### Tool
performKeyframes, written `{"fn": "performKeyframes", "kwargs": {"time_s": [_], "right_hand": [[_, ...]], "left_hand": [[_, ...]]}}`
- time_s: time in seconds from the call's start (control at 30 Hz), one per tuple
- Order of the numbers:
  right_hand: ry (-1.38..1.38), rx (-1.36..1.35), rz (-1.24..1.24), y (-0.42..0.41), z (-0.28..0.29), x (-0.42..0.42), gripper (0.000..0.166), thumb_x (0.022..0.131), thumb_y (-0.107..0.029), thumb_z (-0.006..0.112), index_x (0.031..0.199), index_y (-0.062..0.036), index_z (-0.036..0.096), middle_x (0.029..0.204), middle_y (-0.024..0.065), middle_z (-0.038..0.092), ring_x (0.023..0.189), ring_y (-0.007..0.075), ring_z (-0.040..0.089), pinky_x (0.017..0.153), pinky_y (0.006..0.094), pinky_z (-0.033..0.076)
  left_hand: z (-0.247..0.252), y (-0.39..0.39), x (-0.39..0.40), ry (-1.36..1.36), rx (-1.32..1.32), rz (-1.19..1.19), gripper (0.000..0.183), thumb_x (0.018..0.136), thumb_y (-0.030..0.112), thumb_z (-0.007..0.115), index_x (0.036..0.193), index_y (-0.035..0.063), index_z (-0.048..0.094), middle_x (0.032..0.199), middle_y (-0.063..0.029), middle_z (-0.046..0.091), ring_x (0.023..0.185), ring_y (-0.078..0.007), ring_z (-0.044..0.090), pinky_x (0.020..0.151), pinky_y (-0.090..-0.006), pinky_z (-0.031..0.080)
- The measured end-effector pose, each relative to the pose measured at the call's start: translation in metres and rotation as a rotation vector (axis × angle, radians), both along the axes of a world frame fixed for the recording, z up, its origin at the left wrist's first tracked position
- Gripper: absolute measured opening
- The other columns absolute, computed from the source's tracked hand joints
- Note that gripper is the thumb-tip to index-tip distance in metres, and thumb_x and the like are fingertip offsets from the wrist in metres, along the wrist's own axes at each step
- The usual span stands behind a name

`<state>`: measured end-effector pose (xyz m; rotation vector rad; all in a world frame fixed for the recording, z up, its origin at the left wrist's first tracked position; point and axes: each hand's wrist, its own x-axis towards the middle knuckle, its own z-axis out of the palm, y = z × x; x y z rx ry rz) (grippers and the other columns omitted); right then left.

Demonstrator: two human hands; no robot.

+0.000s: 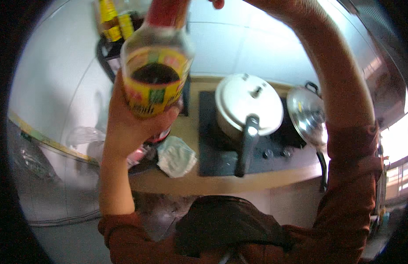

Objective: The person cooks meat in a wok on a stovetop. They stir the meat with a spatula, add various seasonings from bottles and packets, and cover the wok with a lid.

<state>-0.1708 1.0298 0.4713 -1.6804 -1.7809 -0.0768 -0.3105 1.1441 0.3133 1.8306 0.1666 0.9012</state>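
Note:
A bottle [154,76] with a red neck, a yellow label and dark contents is raised close to the camera, tilted or upright, I cannot tell which. Around its lower part my left hand [144,125] is closed. My right arm reaches up past the top rim; only a fingertip and part of my right hand [273,4] show, and what its fingers do is hidden. Below, a pressure cooker [248,105] with its lid on and a black handle stands on the black cooktop [220,161]. Right of it is a metal pan [306,115] with a shiny lid, partly behind my right arm.
A pale crumpled cloth [177,156] lies on the counter [164,184] left of the cooktop. Behind the bottle, a dark rack [108,61] holds yellow packages [113,19]. Clear plastic bags [86,137] are at the left, beside the wall.

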Motion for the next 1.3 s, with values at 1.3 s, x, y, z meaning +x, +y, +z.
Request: {"fn": "performKeyframes", "kwargs": {"time_s": [1.3], "right_hand": [[0.339,-0.088,-1.458,-0.603,-0.514,0.299,0.025,0.07,-0.016,0.068,0.089,-0.0053,0.057,0.085,0.0155,0.054,0.08,0.0314,0.054,0.072,0.0372,0.045]], "left_hand": [[-0.203,-0.366,0.114,0.336,0.086,0.159,0.09,0.057,0.013,0.076,0.129,-0.0002,0.025,0.122,-0.0137,0.041,0.11,-0.024,0.044,0.095,-0.0362,0.035]]}}
